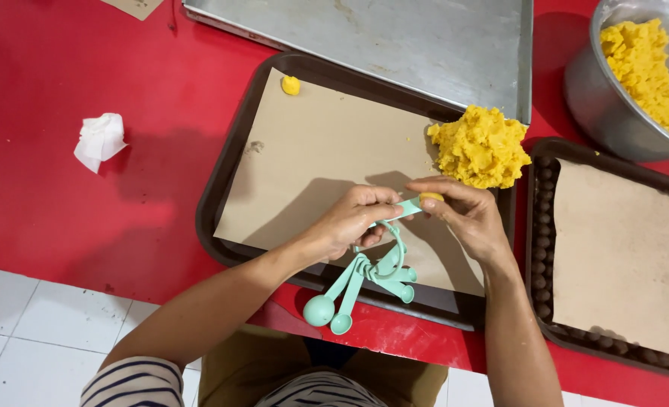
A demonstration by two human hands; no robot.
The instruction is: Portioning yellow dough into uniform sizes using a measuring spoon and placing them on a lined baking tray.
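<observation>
Between the two hands sits a spoon (404, 209) of soft, crumbly dough (430, 197). Left hand (353, 222) pinches the stiff handle; right hand (466, 215) fingertips press the dough.

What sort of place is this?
Likely a small home or kitchen sweet-making setup: paper-lined trays, a metal bowl of yellow dough, and measuring spoons for portioning, on a red table.

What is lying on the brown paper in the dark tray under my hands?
On the brown paper: a yellow dough heap and one small dough ball. Hands and spoons cover part of it.
</observation>
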